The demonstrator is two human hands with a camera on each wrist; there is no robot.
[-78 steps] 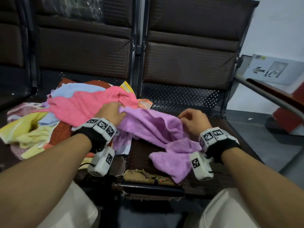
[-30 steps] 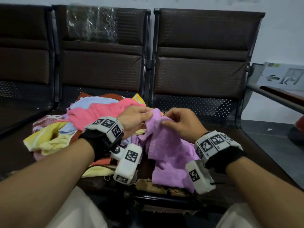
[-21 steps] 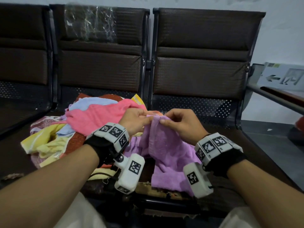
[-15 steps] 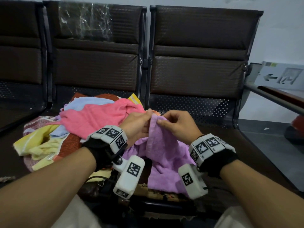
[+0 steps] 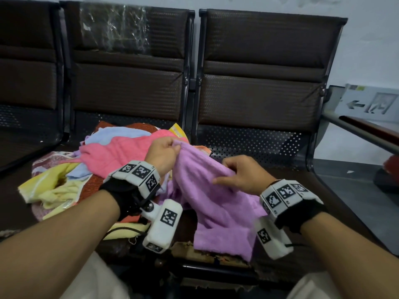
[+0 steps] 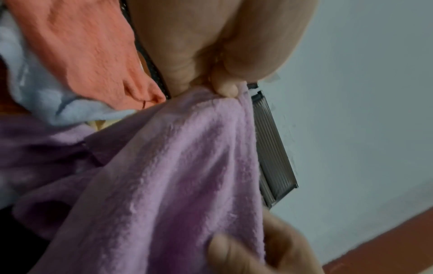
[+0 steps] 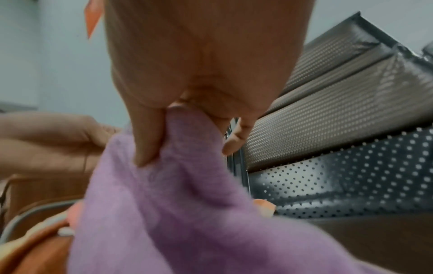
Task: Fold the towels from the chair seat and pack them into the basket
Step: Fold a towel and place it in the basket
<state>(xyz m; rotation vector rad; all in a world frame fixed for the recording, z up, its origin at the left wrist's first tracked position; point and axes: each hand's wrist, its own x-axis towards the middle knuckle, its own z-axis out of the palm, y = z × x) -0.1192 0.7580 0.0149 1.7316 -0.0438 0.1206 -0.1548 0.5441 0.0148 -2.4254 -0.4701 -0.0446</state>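
A lilac towel (image 5: 216,201) hangs between both hands above the front of the brown chair seat (image 5: 306,186). My left hand (image 5: 166,153) pinches its upper corner; the left wrist view shows thumb and finger clamped on the lilac towel (image 6: 178,166) at that corner. My right hand (image 5: 239,175) grips the top edge further right, and in the right wrist view its fingers (image 7: 150,137) are curled round a bunched fold of the lilac towel (image 7: 168,213). Left of it lies a heap of towels (image 5: 121,152), pink on top, with pale blue and yellow ones. No basket is in view.
A row of dark brown chairs with padded backs (image 5: 261,83) stands against a pale wall. A metal armrest (image 5: 362,130) runs along the right side. The seat's front edge (image 5: 207,254) is torn. My light-coloured trouser legs (image 5: 92,281) are at the bottom.
My hands have drawn apart along the lilac towel's top edge: the left rose with its corner, the right slid rightwards and lower, spreading the cloth between them.
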